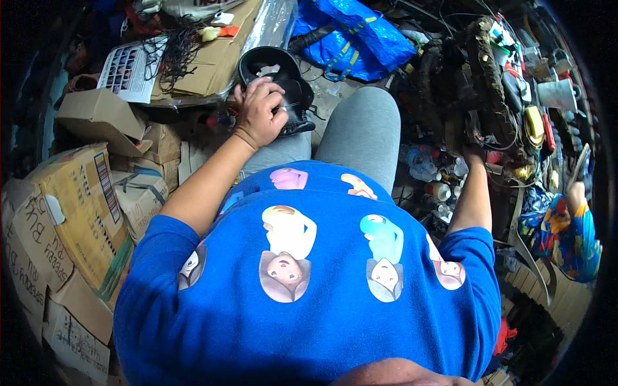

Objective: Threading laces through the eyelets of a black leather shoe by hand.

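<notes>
My left hand is closed over a glossy black, curved object at my left knee; its exact kind is unclear. Just beyond it is a round black container with a pale scrap inside. Off to the right, my right arm is stretched into a dark, cluttered area. Only the back edge of my right hand shows there, and its fingers are lost in shadow among small items. Closest to that hand are clear plastic bottles and a dark, rough-edged piece of furniture or padding.
Cardboard boxes are piled on the left. Flat cardboard holds a tangle of black cords and a printed sheet. A blue bag lies ahead. A person's limb in bright patterned cloth shows at far right.
</notes>
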`<state>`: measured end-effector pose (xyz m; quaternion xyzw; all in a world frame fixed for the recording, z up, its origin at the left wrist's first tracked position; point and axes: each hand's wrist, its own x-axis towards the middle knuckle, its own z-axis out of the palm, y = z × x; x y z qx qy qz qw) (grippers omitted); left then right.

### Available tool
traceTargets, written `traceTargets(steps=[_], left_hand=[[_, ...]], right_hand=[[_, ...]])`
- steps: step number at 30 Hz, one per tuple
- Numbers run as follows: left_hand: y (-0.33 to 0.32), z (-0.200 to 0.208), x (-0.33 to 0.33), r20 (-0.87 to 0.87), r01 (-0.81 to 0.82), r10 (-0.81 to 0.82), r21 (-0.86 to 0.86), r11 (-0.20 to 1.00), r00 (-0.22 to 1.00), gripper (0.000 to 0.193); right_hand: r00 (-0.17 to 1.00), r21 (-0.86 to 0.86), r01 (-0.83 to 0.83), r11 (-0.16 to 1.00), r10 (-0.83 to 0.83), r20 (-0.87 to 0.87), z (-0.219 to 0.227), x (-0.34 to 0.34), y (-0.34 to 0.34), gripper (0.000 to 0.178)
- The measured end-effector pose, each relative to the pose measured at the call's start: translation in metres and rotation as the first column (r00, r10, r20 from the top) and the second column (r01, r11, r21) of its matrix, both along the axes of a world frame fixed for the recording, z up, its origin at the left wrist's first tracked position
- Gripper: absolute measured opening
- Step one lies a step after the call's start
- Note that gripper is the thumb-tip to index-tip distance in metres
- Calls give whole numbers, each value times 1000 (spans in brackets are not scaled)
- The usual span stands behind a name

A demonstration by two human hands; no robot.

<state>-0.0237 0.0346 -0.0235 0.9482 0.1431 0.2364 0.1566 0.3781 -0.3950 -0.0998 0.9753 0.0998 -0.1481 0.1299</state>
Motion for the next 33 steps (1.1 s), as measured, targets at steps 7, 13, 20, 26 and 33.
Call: traceTargets(steps=[7, 13, 20, 26, 33], left_hand=[[0, 0, -6, 11, -35, 35, 3, 999, 999, 9], [5, -3, 5, 68, -4, 7, -41, 999, 998, 9], [4, -5, 9, 117, 17, -10, -63, 998, 993, 9], [0, -5, 4, 148, 6, 4, -69, 998, 989, 9], [5, -9, -3, 136, 1, 12, -91, 996, 991, 11]], right_hand=[[859, 409, 227, 884, 16, -511, 60, -21, -59, 28], [625, 694, 679, 241, 307, -718, 171, -181, -19, 59], [275, 614, 535, 580, 567, -776, 167, -228, 131, 81], [86, 499, 594, 631, 567, -819, 130, -225, 192, 71], [48, 463, 592, 660, 545, -837, 112, -238, 228, 73]])
